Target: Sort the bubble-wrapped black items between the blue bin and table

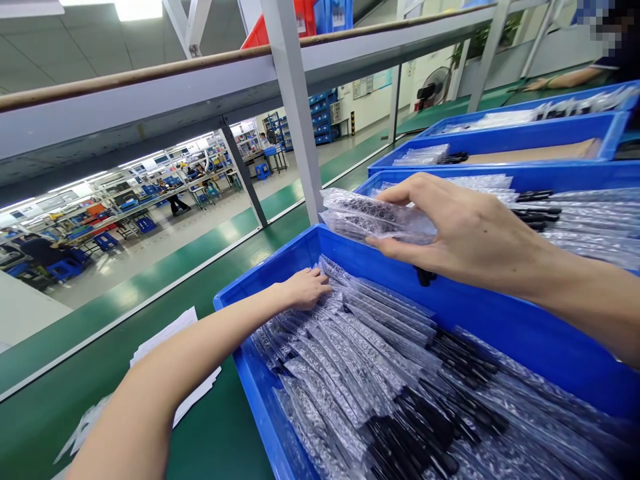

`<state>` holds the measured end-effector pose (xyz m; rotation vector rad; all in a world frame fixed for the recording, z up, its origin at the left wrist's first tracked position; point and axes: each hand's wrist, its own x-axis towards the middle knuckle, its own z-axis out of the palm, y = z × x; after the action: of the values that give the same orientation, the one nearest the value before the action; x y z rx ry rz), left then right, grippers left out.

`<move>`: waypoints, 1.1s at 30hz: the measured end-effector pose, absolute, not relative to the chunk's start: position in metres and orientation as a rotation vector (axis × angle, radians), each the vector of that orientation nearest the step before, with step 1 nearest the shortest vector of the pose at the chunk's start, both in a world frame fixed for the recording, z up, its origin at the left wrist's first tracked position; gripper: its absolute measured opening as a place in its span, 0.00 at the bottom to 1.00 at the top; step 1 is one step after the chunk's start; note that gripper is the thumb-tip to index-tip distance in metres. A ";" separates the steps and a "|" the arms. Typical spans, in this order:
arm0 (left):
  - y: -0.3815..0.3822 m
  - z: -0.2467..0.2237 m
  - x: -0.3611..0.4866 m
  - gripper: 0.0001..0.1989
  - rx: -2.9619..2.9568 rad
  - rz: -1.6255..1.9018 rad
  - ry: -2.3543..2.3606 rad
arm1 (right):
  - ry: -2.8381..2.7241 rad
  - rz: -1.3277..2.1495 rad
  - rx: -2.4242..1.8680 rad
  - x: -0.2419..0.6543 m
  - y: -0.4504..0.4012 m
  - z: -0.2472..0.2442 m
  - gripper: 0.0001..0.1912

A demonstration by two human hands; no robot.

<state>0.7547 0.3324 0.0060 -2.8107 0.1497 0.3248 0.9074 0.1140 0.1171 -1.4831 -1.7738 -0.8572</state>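
Thumb and fingers of my right hand point(460, 233) are closed around bubble-wrapped packets point(370, 217), held above the far wall of a blue bin point(273, 420). A short black end pokes out beneath that hand. My left hand point(307, 288) reaches into the bin's far left corner. Its fingers are slightly bent and rest on the wrapped packets there, with no packet lifted. Rows of bubble-wrapped packets point(350, 347) fill the bin, lying side by side. Black slender ends point(420, 427) stick out of many of them. What is inside the wrap cannot be made out.
More blue bins point(545, 167) with wrapped packets stand behind on the green bench point(200, 427). White papers point(195, 400) lie left of the near bin. A grey post point(295, 107) and a shelf point(150, 107) rise beyond it. Another person's arm point(575, 79) rests at far right.
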 end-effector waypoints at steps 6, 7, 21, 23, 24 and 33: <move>0.333 0.000 0.782 0.29 -2.857 0.323 -0.023 | -1.774 -0.866 -1.459 0.907 0.115 0.117 0.19; 0.331 -0.002 0.787 0.30 -2.859 0.331 -0.064 | -1.771 -0.872 -1.456 0.907 0.115 0.117 0.20; 0.255 0.112 0.665 0.16 -3.236 1.252 0.058 | -1.666 -0.771 -1.574 0.899 0.114 0.122 0.36; 0.243 0.117 0.643 0.20 -3.298 1.398 0.007 | -1.666 -0.771 -1.583 0.898 0.114 0.123 0.35; 0.238 0.116 0.636 0.22 -3.295 1.400 -0.024 | -1.664 -0.775 -1.589 0.898 0.114 0.123 0.35; 0.217 0.092 0.628 0.17 -3.101 1.259 0.004 | -1.679 -0.841 -1.603 0.903 0.116 0.120 0.34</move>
<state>0.6282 0.2173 0.0923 -3.1010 0.0040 1.2593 0.9031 0.1157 0.1199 -1.6031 -1.6789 -0.8411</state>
